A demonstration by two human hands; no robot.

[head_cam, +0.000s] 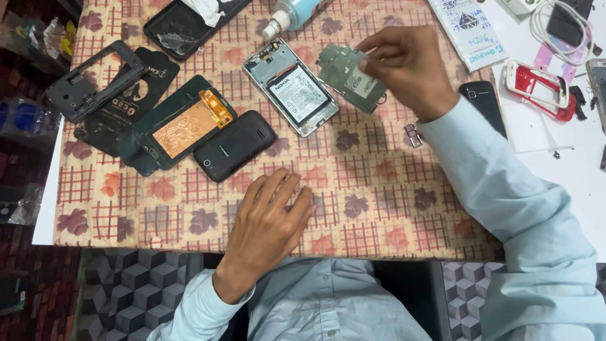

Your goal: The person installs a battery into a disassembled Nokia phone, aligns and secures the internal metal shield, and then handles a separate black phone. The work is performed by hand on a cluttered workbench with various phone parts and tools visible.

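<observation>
My right hand (pixel 407 66) pinches a green circuit board (pixel 347 79) at its right edge and holds it just above the patterned tablecloth (pixel 379 208). Left of the board lies an opened phone body (pixel 291 85) with its battery showing. My left hand (pixel 268 227) rests flat on the cloth near the table's front edge, fingers apart, holding nothing. A small black phone (pixel 235 145) lies just beyond its fingertips.
A screen panel with a copper backing (pixel 183 123), a black phone frame (pixel 95 79) and a dark cover (pixel 183 25) lie at the left. A spray bottle (pixel 290 14) lies at the top. A red-and-white frame (pixel 540 88), a black phone (pixel 485 104), cables and a small metal part (pixel 413 134) lie at the right.
</observation>
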